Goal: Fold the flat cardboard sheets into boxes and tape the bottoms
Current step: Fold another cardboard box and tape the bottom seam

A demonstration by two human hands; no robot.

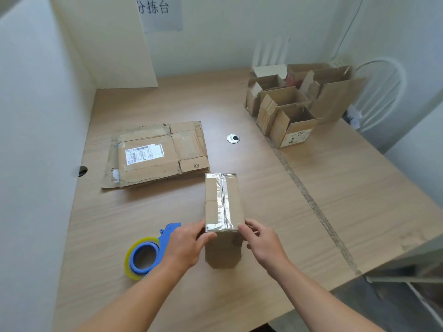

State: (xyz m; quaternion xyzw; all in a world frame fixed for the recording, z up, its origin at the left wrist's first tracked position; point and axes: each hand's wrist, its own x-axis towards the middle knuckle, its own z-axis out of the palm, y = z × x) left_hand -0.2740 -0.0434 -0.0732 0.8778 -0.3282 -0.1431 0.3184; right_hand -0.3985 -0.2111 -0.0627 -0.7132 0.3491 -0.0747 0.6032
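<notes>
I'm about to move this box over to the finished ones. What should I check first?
1. Left hand and right hand both hold the box: ok.
2. Tape covers the bottom seam end to end: ok.
3. Tape lies smooth: not ok, wrinkled.
4. Tape end pressed down the near side: cannot tell, hands cover it.
5. Tape dispenser out of the path: ok, it lies left of the box.

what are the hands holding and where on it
The cardboard box, taped side up: left hand grips its near left corner, right hand its near right corner.
</notes>
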